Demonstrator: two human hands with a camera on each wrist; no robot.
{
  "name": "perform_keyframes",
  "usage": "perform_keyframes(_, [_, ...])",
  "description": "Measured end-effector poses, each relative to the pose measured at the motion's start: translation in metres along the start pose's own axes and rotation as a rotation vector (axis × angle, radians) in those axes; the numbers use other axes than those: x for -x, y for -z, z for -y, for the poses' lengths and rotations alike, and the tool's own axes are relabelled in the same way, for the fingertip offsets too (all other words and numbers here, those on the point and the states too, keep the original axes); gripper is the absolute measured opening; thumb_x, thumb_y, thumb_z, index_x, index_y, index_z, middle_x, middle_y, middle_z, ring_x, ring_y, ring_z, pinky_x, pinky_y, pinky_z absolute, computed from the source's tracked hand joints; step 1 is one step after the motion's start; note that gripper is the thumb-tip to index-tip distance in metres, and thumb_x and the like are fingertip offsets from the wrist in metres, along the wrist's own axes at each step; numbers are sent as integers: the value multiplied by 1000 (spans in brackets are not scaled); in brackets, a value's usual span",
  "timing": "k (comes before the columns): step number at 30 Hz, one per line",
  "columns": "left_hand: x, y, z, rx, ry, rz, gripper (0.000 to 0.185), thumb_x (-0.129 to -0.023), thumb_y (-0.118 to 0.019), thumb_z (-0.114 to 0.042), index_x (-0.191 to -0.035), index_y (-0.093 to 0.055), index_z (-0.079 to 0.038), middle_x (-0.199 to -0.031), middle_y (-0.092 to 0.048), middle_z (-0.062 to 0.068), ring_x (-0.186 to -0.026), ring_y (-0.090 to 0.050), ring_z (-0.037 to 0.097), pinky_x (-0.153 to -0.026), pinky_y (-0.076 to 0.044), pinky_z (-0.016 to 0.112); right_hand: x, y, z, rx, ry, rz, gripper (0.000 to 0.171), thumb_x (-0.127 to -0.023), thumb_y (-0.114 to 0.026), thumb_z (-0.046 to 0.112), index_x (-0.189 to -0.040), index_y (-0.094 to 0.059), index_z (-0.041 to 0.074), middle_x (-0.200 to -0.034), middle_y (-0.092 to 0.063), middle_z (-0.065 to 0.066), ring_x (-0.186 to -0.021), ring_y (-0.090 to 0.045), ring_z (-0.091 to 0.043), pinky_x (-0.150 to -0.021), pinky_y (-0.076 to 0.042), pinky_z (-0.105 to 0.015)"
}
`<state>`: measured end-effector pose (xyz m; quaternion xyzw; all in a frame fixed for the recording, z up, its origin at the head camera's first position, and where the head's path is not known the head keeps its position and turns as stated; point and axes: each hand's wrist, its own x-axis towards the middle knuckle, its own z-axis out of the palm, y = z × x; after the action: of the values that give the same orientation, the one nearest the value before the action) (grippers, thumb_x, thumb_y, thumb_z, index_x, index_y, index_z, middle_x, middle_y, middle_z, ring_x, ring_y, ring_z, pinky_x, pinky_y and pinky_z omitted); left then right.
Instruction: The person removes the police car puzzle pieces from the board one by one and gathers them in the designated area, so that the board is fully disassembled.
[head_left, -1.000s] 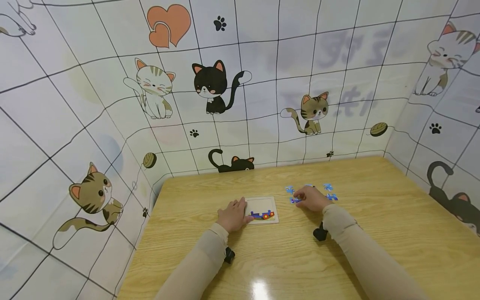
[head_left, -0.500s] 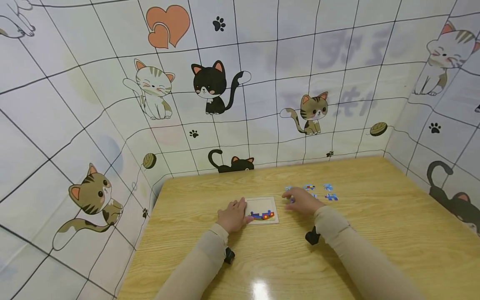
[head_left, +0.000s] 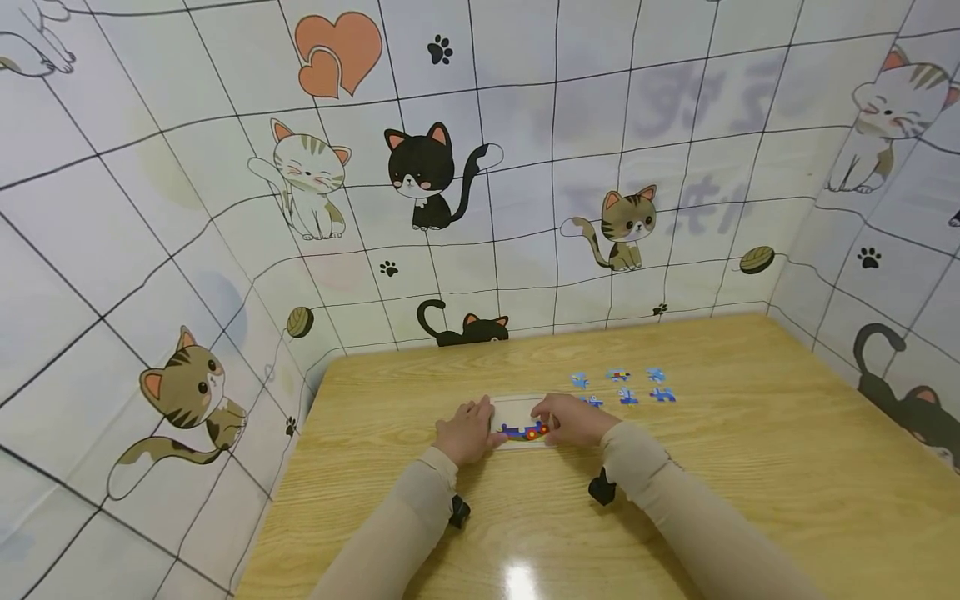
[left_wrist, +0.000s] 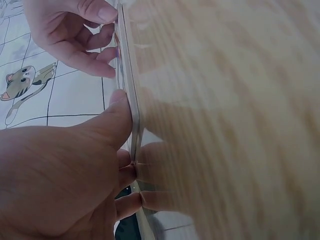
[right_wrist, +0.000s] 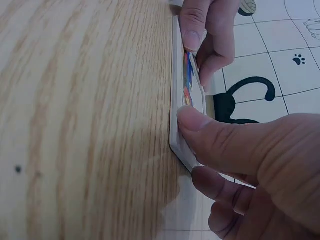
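A flat, pale square puzzle tray (head_left: 517,408) with a raised rim lies on the light wooden table (head_left: 750,467), directly between the two hands. Along its near edge sits a row of already fitted pieces in blue, red and yellow (head_left: 523,431).

The left hand (head_left: 468,431) rests at the tray's left side, thumb laid against the rim and the other fingers relaxed on the table beside it (the left wrist view shows the thumb tip right on the tray's edge (left_wrist: 131,107)); it grips nothing.

The right hand (head_left: 572,419) lies at the tray's right side, its fingers curved over the near right corner. In the right wrist view its thumb (right_wrist: 197,125) presses on the tray's rim (right_wrist: 175,100), with the coloured pieces just beyond the thumb tip. Whether it pinches a loose piece under its fingers cannot be told.

Just beyond the right hand, away from the person, several small loose blue puzzle pieces (head_left: 622,387) lie scattered on the table, apart from one another.

Further out, white tiled walls printed with cartoon cats (head_left: 420,171) enclose the table on three sides.
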<state>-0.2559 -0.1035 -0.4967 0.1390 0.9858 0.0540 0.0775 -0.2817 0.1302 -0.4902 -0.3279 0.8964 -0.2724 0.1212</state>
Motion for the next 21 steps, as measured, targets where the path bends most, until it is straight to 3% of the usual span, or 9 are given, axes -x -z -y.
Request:
perform_keyframes(6, [-1, -1, 0, -9, 9, 13, 75, -94, -47, -57, -152, -28, -13, -156, -32, 4, -143, -30, 26, -95, -36, 69, -1, -2, 4, 31, -9, 8, 42, -84, -73, 4, -125, -63, 1, -105, -60, -7, -78, -54, -10, -72, -48, -29])
perform_keyframes(14, [-5, -5, 3, -19, 3, 4, 78, -94, -46, -60, -153, -26, -13, -156, -32, 3, -143, -30, 25, -94, -36, 70, -2, 0, 6, 125, 42, 56, 35, -87, -71, 6, -122, -66, 4, -99, -59, -7, -78, -51, -12, -71, -47, -27])
perform_keyframes(21, [-3, -3, 2, -8, 3, 5, 78, -94, -47, -58, -153, -27, -12, -156, -33, 4, -142, -30, 25, -94, -36, 70, -3, 0, 7, 136, 55, 59, 24, -88, -70, 6, -112, -70, 8, -97, -59, -6, -78, -49, -13, -71, -45, -28])
